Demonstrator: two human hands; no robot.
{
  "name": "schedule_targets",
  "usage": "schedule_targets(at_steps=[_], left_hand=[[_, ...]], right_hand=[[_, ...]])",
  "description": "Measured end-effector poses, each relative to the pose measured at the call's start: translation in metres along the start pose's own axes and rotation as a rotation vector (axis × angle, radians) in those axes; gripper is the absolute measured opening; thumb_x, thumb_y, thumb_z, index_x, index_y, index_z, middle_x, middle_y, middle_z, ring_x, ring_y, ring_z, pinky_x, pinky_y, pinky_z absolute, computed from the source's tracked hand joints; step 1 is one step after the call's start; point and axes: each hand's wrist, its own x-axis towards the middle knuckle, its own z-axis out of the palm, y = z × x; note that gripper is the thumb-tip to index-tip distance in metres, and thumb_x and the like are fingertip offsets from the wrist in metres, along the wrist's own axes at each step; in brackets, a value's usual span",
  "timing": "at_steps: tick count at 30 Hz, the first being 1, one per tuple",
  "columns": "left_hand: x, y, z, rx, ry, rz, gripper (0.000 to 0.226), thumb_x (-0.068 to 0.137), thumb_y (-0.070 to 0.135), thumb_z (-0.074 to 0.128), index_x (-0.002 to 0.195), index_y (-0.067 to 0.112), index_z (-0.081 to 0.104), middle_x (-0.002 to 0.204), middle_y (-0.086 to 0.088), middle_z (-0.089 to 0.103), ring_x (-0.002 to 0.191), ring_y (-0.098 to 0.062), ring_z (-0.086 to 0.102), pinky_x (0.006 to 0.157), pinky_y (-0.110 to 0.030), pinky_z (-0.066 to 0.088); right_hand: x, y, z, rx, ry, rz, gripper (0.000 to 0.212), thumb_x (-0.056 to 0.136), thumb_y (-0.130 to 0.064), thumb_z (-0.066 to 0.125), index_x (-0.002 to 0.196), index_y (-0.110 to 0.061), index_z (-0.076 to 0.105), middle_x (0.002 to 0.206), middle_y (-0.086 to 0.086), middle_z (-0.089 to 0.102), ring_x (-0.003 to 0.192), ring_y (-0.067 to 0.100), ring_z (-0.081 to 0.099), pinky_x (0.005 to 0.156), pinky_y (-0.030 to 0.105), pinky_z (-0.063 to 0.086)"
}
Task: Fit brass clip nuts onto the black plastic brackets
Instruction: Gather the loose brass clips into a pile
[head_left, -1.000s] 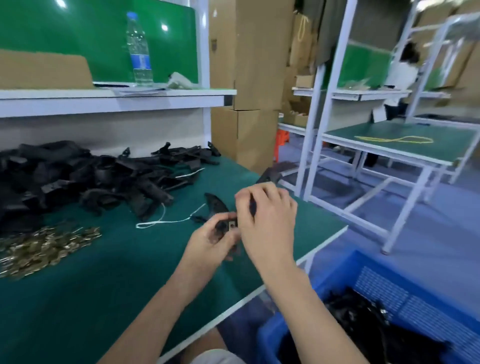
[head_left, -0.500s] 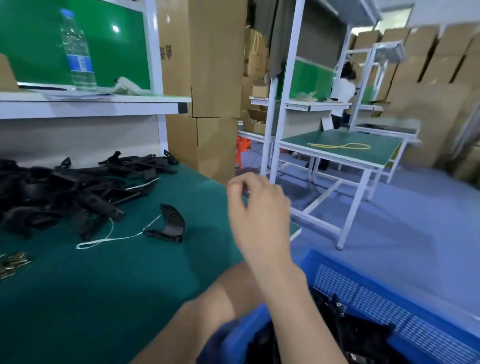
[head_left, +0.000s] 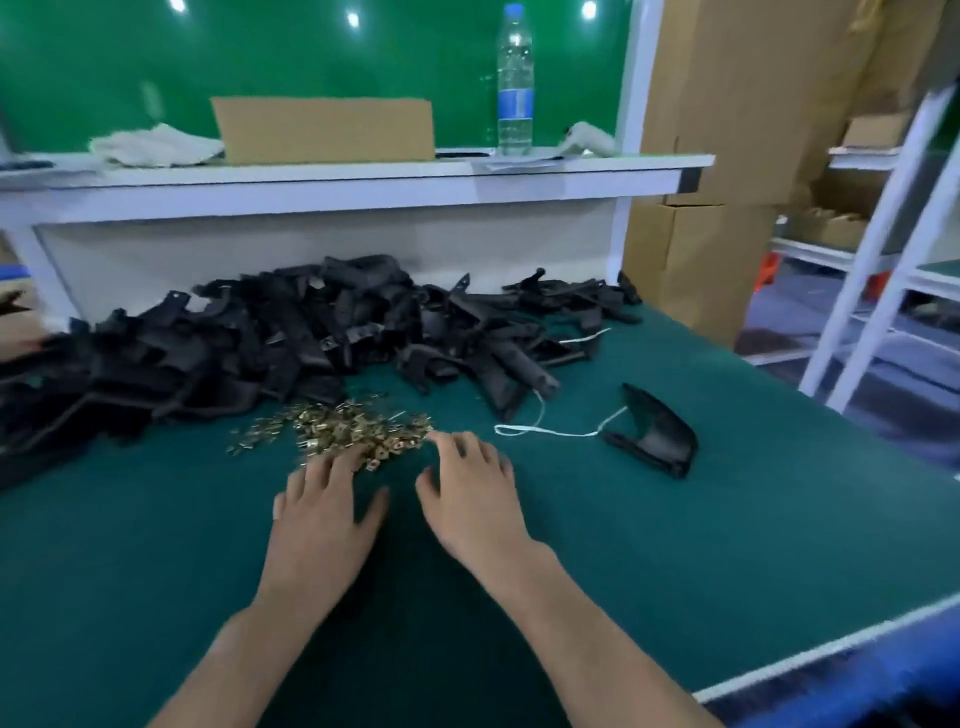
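A heap of small brass clip nuts (head_left: 337, 428) lies on the green table (head_left: 675, 545), in front of a big pile of black plastic brackets (head_left: 291, 338). My left hand (head_left: 324, 512) lies palm down with its fingertips on the near edge of the nuts. Beside it my right hand (head_left: 470, 493) is also palm down, fingers spread, its fingertips at the right end of the heap. Neither hand holds anything. One single black bracket (head_left: 657, 431) lies apart to the right, with a white string (head_left: 540, 428) running to it.
A white shelf (head_left: 363, 176) behind the pile carries a water bottle (head_left: 514, 83), a cardboard piece (head_left: 322, 130) and a cloth (head_left: 156, 145). Cardboard boxes (head_left: 727, 156) and white racks (head_left: 883, 234) stand to the right. The table's front edge (head_left: 831, 649) runs at lower right.
One second ago both hands held a bracket together. My head turned right toward the blue bin, then back left; both hands are now empty and lie at the brass nuts.
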Motion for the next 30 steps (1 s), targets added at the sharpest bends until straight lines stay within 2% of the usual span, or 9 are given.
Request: schedule_targets(at_steps=[4, 7, 10, 14, 17, 19, 21, 24, 30], left_hand=[[0.005, -0.061, -0.008, 0.173, -0.060, -0.184, 0.084, 0.087, 0.071, 0.048, 0.152, 0.020, 0.033, 0.151, -0.012, 0.039, 0.142, -0.034, 0.032, 0.117, -0.048, 0.027], [0.025, -0.072, 0.000, 0.141, -0.124, -0.223, 0.097, 0.082, 0.081, 0.037, 0.158, 0.023, 0.018, 0.161, -0.012, 0.023, 0.150, -0.032, 0.017, 0.123, -0.046, 0.017], [0.054, -0.083, 0.008, 0.092, -0.184, -0.172, 0.100, 0.081, 0.084, 0.033, 0.159, 0.027, 0.010, 0.167, -0.005, 0.010, 0.154, -0.025, 0.004, 0.125, -0.044, 0.008], [0.079, -0.089, 0.015, 0.062, -0.201, -0.104, 0.108, 0.069, 0.091, 0.027, 0.158, 0.031, 0.014, 0.167, 0.000, 0.010, 0.153, -0.022, 0.005, 0.124, -0.043, 0.009], [0.093, -0.096, 0.016, -0.147, -0.135, -0.093, 0.085, 0.084, 0.079, 0.038, 0.153, 0.030, 0.031, 0.162, 0.001, 0.024, 0.150, -0.020, 0.020, 0.122, -0.041, 0.021], [0.106, -0.104, 0.016, -0.319, 0.036, -0.185, 0.057, 0.098, 0.056, 0.043, 0.145, 0.026, 0.046, 0.152, -0.003, 0.037, 0.142, -0.022, 0.032, 0.116, -0.038, 0.030], [0.122, -0.112, 0.018, -0.288, 0.170, -0.338, 0.042, 0.103, 0.040, 0.043, 0.141, 0.022, 0.052, 0.145, -0.010, 0.043, 0.134, -0.030, 0.038, 0.111, -0.043, 0.034], [0.143, -0.119, 0.022, -0.143, 0.153, -0.462, 0.039, 0.105, 0.041, 0.037, 0.138, 0.027, 0.053, 0.138, -0.014, 0.050, 0.127, -0.036, 0.042, 0.106, -0.052, 0.031], [0.171, -0.131, 0.030, -0.156, 0.129, -0.431, 0.041, 0.102, 0.039, 0.052, 0.138, 0.021, 0.049, 0.129, -0.012, 0.063, 0.121, -0.035, 0.053, 0.106, -0.051, 0.034]], right_hand=[[0.036, -0.022, 0.042, -0.059, -0.111, -0.034, 0.063, 0.106, -0.048, 0.036, 0.159, -0.019, 0.018, 0.167, 0.016, 0.015, 0.154, 0.034, 0.013, 0.124, 0.053, 0.012], [0.066, -0.031, 0.059, -0.037, -0.131, -0.030, 0.067, 0.106, -0.055, 0.028, 0.162, -0.020, 0.012, 0.169, 0.017, 0.005, 0.156, 0.034, 0.004, 0.124, 0.055, 0.005], [0.095, -0.034, 0.068, 0.003, -0.163, -0.023, 0.065, 0.106, -0.056, 0.023, 0.161, -0.023, 0.015, 0.169, 0.014, 0.008, 0.156, 0.032, 0.002, 0.125, 0.054, 0.001], [0.125, -0.036, 0.077, 0.059, -0.146, -0.089, 0.054, 0.107, -0.053, 0.026, 0.153, -0.026, 0.038, 0.162, 0.002, 0.034, 0.153, 0.027, 0.019, 0.125, 0.052, 0.010], [0.137, -0.033, 0.079, 0.167, -0.088, -0.134, 0.037, 0.107, -0.041, 0.037, 0.132, -0.028, 0.060, 0.141, -0.005, 0.058, 0.135, 0.023, 0.044, 0.116, 0.046, 0.028], [0.138, -0.032, 0.080, 0.172, -0.064, -0.157, 0.033, 0.106, -0.038, 0.042, 0.127, -0.027, 0.064, 0.135, -0.005, 0.061, 0.129, 0.023, 0.045, 0.111, 0.041, 0.031], [0.137, -0.029, 0.081, 0.157, -0.068, -0.187, 0.032, 0.105, -0.038, 0.044, 0.126, -0.028, 0.065, 0.132, -0.007, 0.060, 0.127, 0.021, 0.043, 0.109, 0.039, 0.033], [0.137, -0.027, 0.081, 0.215, -0.063, -0.186, 0.029, 0.104, -0.037, 0.044, 0.122, -0.031, 0.066, 0.126, -0.010, 0.060, 0.122, 0.018, 0.042, 0.104, 0.035, 0.034], [0.139, -0.026, 0.080, 0.273, -0.053, -0.154, 0.027, 0.104, -0.034, 0.044, 0.119, -0.032, 0.067, 0.125, -0.011, 0.060, 0.121, 0.014, 0.041, 0.105, 0.034, 0.034]])
